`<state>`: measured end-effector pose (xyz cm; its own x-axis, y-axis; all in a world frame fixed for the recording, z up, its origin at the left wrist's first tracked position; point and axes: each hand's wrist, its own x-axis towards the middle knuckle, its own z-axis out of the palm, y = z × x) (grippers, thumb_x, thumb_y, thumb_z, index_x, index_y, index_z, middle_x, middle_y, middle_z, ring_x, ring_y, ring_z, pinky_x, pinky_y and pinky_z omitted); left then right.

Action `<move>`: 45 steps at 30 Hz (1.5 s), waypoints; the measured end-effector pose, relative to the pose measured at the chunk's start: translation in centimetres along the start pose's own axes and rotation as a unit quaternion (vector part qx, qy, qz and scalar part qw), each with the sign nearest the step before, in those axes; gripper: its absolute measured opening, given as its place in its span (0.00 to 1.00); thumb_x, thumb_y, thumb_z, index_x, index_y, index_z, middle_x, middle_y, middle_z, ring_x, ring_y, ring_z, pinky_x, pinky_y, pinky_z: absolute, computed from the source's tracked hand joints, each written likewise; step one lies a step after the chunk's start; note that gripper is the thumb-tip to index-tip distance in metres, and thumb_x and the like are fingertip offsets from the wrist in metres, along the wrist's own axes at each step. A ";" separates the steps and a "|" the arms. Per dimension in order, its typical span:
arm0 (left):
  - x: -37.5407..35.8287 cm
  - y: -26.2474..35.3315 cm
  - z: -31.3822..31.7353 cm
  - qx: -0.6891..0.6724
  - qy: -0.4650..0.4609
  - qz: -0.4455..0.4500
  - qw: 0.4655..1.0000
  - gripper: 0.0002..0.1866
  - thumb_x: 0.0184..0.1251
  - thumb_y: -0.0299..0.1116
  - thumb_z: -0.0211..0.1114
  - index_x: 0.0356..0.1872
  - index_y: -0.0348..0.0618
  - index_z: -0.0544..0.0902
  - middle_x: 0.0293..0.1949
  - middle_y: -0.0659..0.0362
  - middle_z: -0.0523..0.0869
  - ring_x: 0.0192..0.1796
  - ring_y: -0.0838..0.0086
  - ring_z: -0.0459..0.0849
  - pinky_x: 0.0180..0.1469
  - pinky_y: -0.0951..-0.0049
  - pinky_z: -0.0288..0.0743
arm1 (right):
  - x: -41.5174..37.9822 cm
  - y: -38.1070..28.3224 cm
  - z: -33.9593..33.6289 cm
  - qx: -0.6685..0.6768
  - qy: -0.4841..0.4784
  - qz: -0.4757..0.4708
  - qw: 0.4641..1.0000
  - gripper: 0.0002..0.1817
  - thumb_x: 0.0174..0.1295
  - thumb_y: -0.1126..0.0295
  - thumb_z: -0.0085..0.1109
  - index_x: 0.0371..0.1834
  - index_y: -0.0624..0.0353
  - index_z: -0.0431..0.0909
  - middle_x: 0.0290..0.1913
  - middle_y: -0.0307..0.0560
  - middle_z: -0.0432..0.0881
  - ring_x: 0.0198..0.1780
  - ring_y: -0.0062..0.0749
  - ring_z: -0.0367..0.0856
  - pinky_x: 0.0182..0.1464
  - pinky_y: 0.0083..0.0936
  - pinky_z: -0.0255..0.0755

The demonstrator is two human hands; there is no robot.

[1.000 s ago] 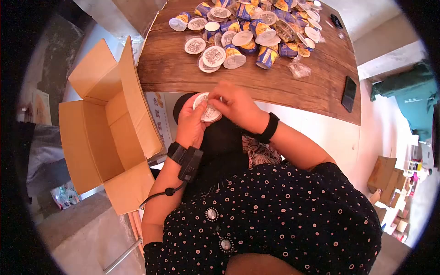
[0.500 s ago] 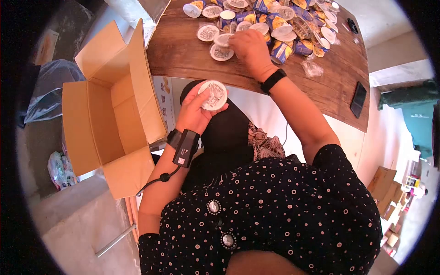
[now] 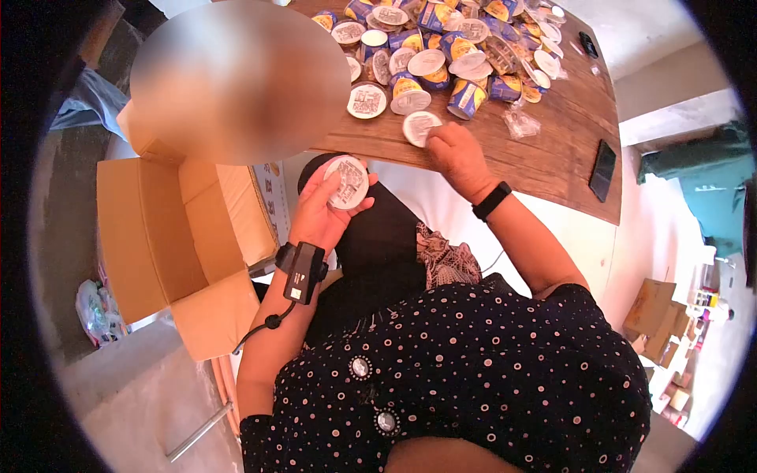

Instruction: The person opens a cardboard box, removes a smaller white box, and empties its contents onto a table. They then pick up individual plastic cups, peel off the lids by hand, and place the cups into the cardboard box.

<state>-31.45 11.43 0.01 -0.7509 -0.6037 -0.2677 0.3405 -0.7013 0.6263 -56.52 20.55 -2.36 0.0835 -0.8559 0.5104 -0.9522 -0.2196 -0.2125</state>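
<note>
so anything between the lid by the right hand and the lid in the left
Nothing visible: only the table edge lies between the lid at the right hand and the other lid, in the left hand.

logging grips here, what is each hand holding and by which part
Left hand: a white disc, thumb on its face, fingers behind. Right hand: another disc, seemingly pinched at its right edge.

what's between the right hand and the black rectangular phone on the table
In the head view, only bare brown wooden tabletop lies between the right hand and the black rectangular phone; the crumpled clear plastic wrapper sits farther back, off that line.
</note>
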 end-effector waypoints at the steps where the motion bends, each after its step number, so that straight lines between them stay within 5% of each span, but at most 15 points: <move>1: 0.1 0.0 -0.1 0.003 -0.003 0.000 1.000 0.17 0.70 0.32 0.51 0.57 0.38 0.70 0.53 0.49 0.78 0.54 0.56 0.80 0.45 0.62 0.83 | -0.4 0.6 -0.2 -0.042 0.001 0.015 0.999 0.05 0.48 0.73 0.53 0.28 0.57 0.71 0.34 0.44 0.74 0.38 0.41 0.73 0.40 0.35 0.68; 6: 0.1 -0.1 -0.1 0.011 -0.013 0.001 1.000 0.17 0.71 0.32 0.50 0.57 0.37 0.69 0.56 0.47 0.76 0.56 0.56 0.79 0.45 0.62 0.83 | 0.5 1.4 -1.2 -0.103 0.018 0.049 0.993 0.06 0.49 0.73 0.55 0.31 0.57 0.72 0.37 0.44 0.75 0.41 0.40 0.73 0.42 0.32 0.67; 12: 0.1 -0.4 -0.2 0.010 -0.019 0.009 1.000 0.17 0.70 0.32 0.52 0.57 0.38 0.70 0.55 0.47 0.76 0.56 0.56 0.78 0.46 0.60 0.83 | 4.4 1.0 -1.0 -0.006 0.122 0.060 0.991 0.14 0.48 0.71 0.59 0.40 0.58 0.75 0.41 0.48 0.76 0.44 0.44 0.74 0.43 0.35 0.69; 17: 0.4 -1.0 -1.1 0.001 -0.026 0.025 0.999 0.18 0.67 0.32 0.57 0.55 0.38 0.71 0.53 0.47 0.78 0.55 0.53 0.79 0.46 0.55 0.83 | 7.2 3.2 1.5 -0.097 0.002 0.110 0.989 0.08 0.51 0.72 0.58 0.34 0.58 0.73 0.38 0.52 0.76 0.43 0.47 0.75 0.42 0.39 0.69; 23: 0.6 -1.4 -1.5 -0.048 -0.051 0.024 0.997 0.15 0.68 0.29 0.54 0.54 0.38 0.72 0.50 0.48 0.80 0.52 0.54 0.81 0.46 0.51 0.82 | 9.2 0.5 -0.7 0.062 0.075 0.108 0.989 0.05 0.58 0.74 0.55 0.35 0.62 0.72 0.34 0.55 0.75 0.38 0.52 0.75 0.38 0.39 0.69; 27: 0.5 -1.3 -1.5 -0.046 -0.043 0.012 0.998 0.15 0.68 0.30 0.54 0.55 0.40 0.72 0.50 0.49 0.80 0.52 0.54 0.81 0.45 0.54 0.82 | 8.8 -1.9 -2.7 0.139 0.084 0.192 0.968 0.06 0.61 0.74 0.56 0.38 0.65 0.72 0.28 0.48 0.75 0.28 0.36 0.77 0.31 0.30 0.71; 29: 0.8 -0.7 -1.6 -0.044 -0.046 0.018 0.998 0.15 0.68 0.30 0.54 0.54 0.40 0.72 0.50 0.49 0.80 0.52 0.54 0.81 0.45 0.53 0.82 | 6.9 -1.3 -1.1 0.393 0.047 0.370 0.840 0.07 0.61 0.72 0.56 0.36 0.66 0.73 0.28 0.44 0.77 0.21 0.25 0.75 0.22 0.22 0.71; 30: 0.5 -1.3 -1.7 -0.055 -0.038 0.010 0.998 0.15 0.68 0.30 0.55 0.54 0.39 0.73 0.50 0.49 0.80 0.52 0.55 0.81 0.45 0.53 0.82 | 5.9 -1.1 0.4 0.479 0.072 0.375 0.790 0.07 0.61 0.72 0.55 0.36 0.66 0.73 0.29 0.44 0.77 0.18 0.21 0.74 0.17 0.16 0.69; 35: 0.6 -1.1 -1.4 -0.014 -0.030 0.021 0.999 0.15 0.68 0.30 0.53 0.54 0.37 0.72 0.51 0.48 0.80 0.52 0.54 0.81 0.45 0.55 0.83 | 4.0 0.5 4.3 0.464 0.033 0.421 0.779 0.09 0.61 0.70 0.57 0.33 0.68 0.74 0.24 0.47 0.80 0.22 0.28 0.82 0.22 0.22 0.76; 36: 0.1 -0.6 -0.7 -0.017 -0.028 0.026 0.999 0.16 0.69 0.30 0.53 0.55 0.36 0.71 0.52 0.48 0.79 0.54 0.54 0.80 0.45 0.56 0.83 | 4.4 -0.2 4.7 0.517 0.100 0.442 0.726 0.10 0.61 0.71 0.58 0.34 0.69 0.73 0.24 0.47 0.80 0.23 0.29 0.82 0.23 0.22 0.77; 41: 0.2 0.0 -0.1 -0.004 -0.015 0.024 1.000 0.16 0.70 0.30 0.51 0.56 0.37 0.70 0.52 0.49 0.78 0.54 0.56 0.79 0.48 0.58 0.82 | 4.8 -2.5 1.0 0.412 0.057 0.442 0.795 0.09 0.60 0.73 0.59 0.39 0.67 0.74 0.35 0.50 0.80 0.28 0.28 0.82 0.27 0.23 0.77; 43: 0.2 0.4 -0.2 -0.009 0.001 0.021 1.000 0.16 0.71 0.30 0.51 0.56 0.37 0.70 0.52 0.49 0.79 0.54 0.56 0.80 0.49 0.59 0.82 | 4.5 -3.4 -1.0 0.244 0.093 0.241 0.935 0.11 0.57 0.77 0.59 0.44 0.62 0.75 0.43 0.52 0.78 0.36 0.33 0.81 0.36 0.27 0.76; 44: 0.4 0.5 -0.1 0.000 -0.002 0.016 1.000 0.16 0.71 0.30 0.50 0.56 0.37 0.70 0.51 0.49 0.79 0.54 0.57 0.79 0.49 0.59 0.81 | 4.1 -3.6 -1.2 0.287 0.114 0.149 0.939 0.17 0.52 0.78 0.60 0.47 0.57 0.75 0.49 0.50 0.77 0.46 0.41 0.78 0.45 0.32 0.73; 45: 0.6 0.6 0.1 0.008 -0.007 0.010 1.000 0.16 0.72 0.30 0.49 0.57 0.37 0.70 0.51 0.49 0.79 0.54 0.57 0.79 0.50 0.59 0.81 | 4.1 -4.3 -2.1 0.287 0.110 0.155 0.939 0.17 0.52 0.78 0.60 0.47 0.57 0.75 0.49 0.50 0.77 0.46 0.41 0.78 0.45 0.32 0.73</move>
<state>-31.79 10.69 0.29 -0.7515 -0.6127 -0.2446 0.3468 -0.6823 0.6435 -52.69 19.01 2.37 -0.2936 -0.8171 0.4962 -0.6007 -0.2461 -0.7607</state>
